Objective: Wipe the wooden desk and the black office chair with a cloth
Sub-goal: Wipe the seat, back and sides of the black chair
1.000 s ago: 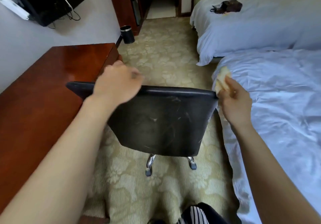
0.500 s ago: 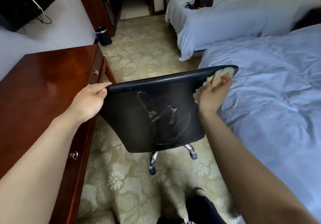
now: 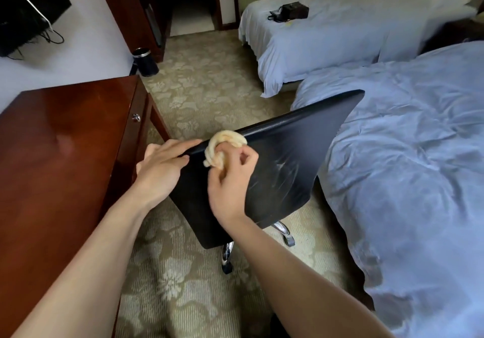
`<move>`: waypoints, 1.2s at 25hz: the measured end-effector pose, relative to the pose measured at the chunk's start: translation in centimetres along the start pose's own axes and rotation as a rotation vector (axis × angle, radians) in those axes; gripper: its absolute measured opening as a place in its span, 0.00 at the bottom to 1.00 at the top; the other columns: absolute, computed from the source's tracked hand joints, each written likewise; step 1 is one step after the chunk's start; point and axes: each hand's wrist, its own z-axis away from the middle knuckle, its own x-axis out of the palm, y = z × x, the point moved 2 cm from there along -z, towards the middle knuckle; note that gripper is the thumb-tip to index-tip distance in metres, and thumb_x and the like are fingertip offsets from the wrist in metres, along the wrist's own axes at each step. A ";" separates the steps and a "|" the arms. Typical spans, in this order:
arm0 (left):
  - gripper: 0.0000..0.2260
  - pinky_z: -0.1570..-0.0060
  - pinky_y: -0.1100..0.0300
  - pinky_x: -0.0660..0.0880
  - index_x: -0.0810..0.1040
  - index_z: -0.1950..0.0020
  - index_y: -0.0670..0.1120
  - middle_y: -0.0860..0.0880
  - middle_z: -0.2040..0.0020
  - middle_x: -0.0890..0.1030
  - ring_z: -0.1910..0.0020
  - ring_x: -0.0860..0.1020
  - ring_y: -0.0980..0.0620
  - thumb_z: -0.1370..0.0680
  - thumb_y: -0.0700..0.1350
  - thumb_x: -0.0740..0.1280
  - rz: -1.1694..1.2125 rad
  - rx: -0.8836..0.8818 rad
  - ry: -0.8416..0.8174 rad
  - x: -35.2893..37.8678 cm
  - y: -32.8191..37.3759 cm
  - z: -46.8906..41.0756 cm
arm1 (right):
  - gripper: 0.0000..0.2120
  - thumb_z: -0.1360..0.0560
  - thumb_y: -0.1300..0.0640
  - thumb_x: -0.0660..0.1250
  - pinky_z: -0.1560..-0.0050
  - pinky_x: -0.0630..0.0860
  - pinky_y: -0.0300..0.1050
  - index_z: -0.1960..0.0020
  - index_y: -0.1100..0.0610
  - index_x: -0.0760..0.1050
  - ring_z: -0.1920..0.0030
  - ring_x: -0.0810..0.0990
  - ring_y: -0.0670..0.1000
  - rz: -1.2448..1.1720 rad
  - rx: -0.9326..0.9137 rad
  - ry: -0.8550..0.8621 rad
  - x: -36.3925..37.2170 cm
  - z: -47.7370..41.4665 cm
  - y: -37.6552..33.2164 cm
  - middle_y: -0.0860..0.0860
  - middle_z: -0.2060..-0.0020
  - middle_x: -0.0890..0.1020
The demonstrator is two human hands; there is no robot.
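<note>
The black office chair [image 3: 282, 164] stands between the desk and the near bed, its backrest facing me with wet wipe streaks on it. My left hand [image 3: 163, 166] grips the backrest's top left corner, fingers over the edge. My right hand [image 3: 231, 180] holds a bunched yellow cloth [image 3: 222, 145] against the top edge of the backrest, right beside my left hand. The reddish wooden desk [image 3: 60, 154] fills the left side.
A bed with pale blue bedding [image 3: 408, 154] lies close on the right of the chair; a second bed [image 3: 340, 31] with a dark bag is farther back. A black waste bin [image 3: 144, 61] stands by the wall. Patterned carpet [image 3: 204, 80] runs toward a doorway.
My right hand has slid the cloth from the backrest's right corner along the top edge to the left end. The chair has turned, and my left hand keeps hold of the left corner.
</note>
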 end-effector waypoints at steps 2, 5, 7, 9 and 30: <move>0.18 0.30 0.48 0.59 0.75 0.48 0.71 0.70 0.51 0.75 0.37 0.66 0.55 0.28 0.50 0.55 0.074 0.003 -0.012 0.9 0.4 -0.2 | 0.18 0.33 0.67 0.62 0.43 0.60 0.26 0.46 0.52 0.72 0.45 0.65 0.46 -0.027 -0.018 -0.030 -0.7 -0.3 0.5 0.52 0.47 0.62; 0.15 0.31 0.52 0.57 0.75 0.50 0.70 0.65 0.51 0.73 0.39 0.64 0.56 0.27 0.54 0.52 0.093 -0.025 0.029 3.1 2.0 -0.1 | 0.20 0.33 0.69 0.65 0.43 0.61 0.24 0.48 0.49 0.70 0.45 0.63 0.33 -0.021 -0.059 -0.062 -3.6 -2.4 2.4 0.53 0.48 0.64; 0.15 0.38 0.57 0.54 0.73 0.50 0.70 0.61 0.50 0.71 0.42 0.61 0.59 0.24 0.56 0.49 0.053 -0.051 0.063 4.6 3.4 0.4 | 0.18 0.34 0.66 0.66 0.43 0.61 0.24 0.49 0.48 0.70 0.45 0.63 0.31 0.001 -0.044 -0.047 -5.6 -4.2 3.3 0.53 0.48 0.64; 0.17 0.41 0.60 0.50 0.72 0.48 0.70 0.60 0.50 0.70 0.44 0.60 0.62 0.25 0.57 0.45 0.087 -0.054 0.056 6.0 4.6 0.7 | 0.14 0.34 0.61 0.64 0.44 0.62 0.26 0.50 0.49 0.69 0.46 0.64 0.31 0.009 -0.026 0.044 -7.5 -6.3 4.0 0.53 0.49 0.65; 0.31 0.26 0.41 0.51 0.75 0.46 0.74 0.53 0.28 0.68 0.25 0.59 0.49 0.38 0.82 0.45 0.497 -0.142 -0.139 12.1 7.9 -0.2 | 0.21 0.23 0.64 0.64 0.34 0.65 0.33 0.30 0.56 0.67 0.34 0.67 0.41 -0.211 0.204 -0.189 -8.5 2.7 1.6 0.50 0.34 0.69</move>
